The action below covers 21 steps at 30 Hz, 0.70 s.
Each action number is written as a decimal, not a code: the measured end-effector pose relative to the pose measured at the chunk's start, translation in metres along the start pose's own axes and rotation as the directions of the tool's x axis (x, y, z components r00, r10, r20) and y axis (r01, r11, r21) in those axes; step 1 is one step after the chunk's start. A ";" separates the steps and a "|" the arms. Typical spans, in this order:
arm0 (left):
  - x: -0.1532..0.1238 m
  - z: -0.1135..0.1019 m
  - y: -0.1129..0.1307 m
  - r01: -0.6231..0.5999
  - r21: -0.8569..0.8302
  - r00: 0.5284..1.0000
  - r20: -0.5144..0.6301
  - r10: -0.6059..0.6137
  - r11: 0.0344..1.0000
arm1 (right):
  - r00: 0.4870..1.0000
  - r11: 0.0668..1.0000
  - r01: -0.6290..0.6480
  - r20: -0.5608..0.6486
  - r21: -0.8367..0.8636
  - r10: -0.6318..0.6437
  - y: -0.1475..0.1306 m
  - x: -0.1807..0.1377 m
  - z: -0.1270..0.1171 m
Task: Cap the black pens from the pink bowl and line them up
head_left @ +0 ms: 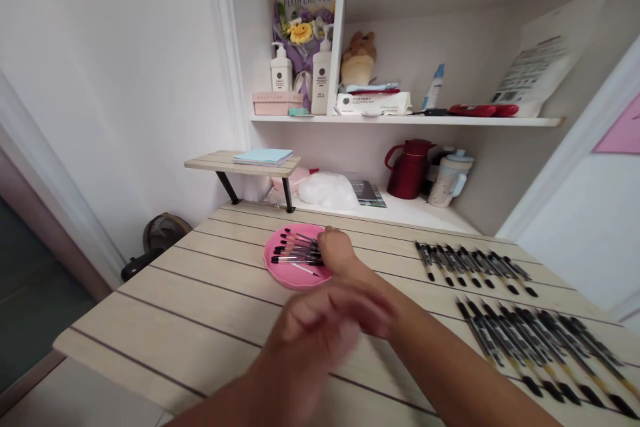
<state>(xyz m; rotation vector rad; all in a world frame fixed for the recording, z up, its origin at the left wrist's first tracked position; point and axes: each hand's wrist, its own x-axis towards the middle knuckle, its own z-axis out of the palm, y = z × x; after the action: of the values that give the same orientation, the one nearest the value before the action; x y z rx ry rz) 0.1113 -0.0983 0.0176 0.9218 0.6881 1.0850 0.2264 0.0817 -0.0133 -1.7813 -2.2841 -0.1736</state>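
Note:
A pink plate (278,271) with a wavy rim stands on the wooden table. In it lie several clear pens with black caps (299,251), fanned out with their caps to the left, and a thin white refill-like stick (304,269). My right hand (339,251) is at the plate's right side, its fingers closed around the right ends of the pens; the fingertips are partly hidden. Nearer to me, my left hand (325,320) crosses in front of my right forearm. Motion smears its fingers, and I cannot make out anything in them.
Two rows of pens, a far row (473,267) and a near row (545,347), lie on the table's right. A small raised stand (215,161) bears coloured paper (263,157). Behind are a white plastic bag (327,191), a red jug (410,170) and a tumbler (450,179).

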 end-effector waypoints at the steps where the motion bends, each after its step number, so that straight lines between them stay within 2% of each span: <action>1: 0.019 0.001 0.008 -0.102 0.036 0.994 -0.025 0.103 0.994 | 1.000 1.000 -0.010 -0.013 0.014 0.011 0.003 -0.005 -0.005; 2: 0.037 0.001 0.013 -0.163 0.061 0.983 -0.070 0.167 0.985 | 0.999 1.000 -0.021 -0.029 0.020 0.021 0.006 -0.012 -0.010; 4: 0.066 -0.004 0.014 -0.183 0.025 0.955 -0.232 0.183 0.983 | 0.996 0.995 -0.044 -0.070 0.089 0.050 0.014 -0.032 -0.019; 5: 0.078 -0.007 0.011 -0.179 -0.002 0.939 -0.298 0.170 0.984 | 0.994 0.987 -0.048 -0.088 0.155 0.062 0.018 -0.043 -0.021; 6: 0.088 -0.009 0.006 -0.160 -0.045 0.936 -0.325 0.137 0.986 | 0.991 0.948 -0.052 -0.102 0.315 0.088 0.022 -0.056 -0.022; 8: 0.102 -0.009 -0.004 -0.104 -0.133 0.954 -0.295 0.061 0.986 | 0.993 0.762 -0.029 -0.066 0.647 0.094 0.029 -0.080 -0.022; 10: 0.113 -0.003 -0.015 -0.040 -0.189 0.982 -0.190 0.003 0.981 | 0.995 0.504 -0.075 0.032 0.860 0.094 0.034 -0.099 -0.019; 12: 0.122 0.009 -0.025 0.006 -0.200 0.998 -0.064 -0.019 0.980 | 0.984 0.278 -0.167 0.142 0.946 0.109 0.037 -0.113 -0.019; 14: 0.129 0.021 -0.036 0.025 -0.184 1.000 0.009 -0.024 0.983 | 0.965 0.118 -0.241 0.225 0.963 0.136 0.039 -0.122 -0.019; 17: 0.139 0.033 -0.055 0.021 -0.208 1.000 0.004 -0.021 0.978 | 0.949 -0.009 -0.265 0.262 0.964 0.172 0.043 -0.129 -0.018; 21: 0.152 0.039 -0.083 0.055 -0.247 0.998 -0.002 -0.057 0.967 | 0.928 -0.029 -0.276 0.274 0.961 0.251 0.049 -0.131 0.000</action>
<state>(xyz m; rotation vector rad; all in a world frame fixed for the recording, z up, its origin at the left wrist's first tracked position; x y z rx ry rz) 0.2301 0.0189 -0.0427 0.6799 0.5675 1.0975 0.3038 -0.0292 -0.0497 -1.1806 -1.1351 1.2702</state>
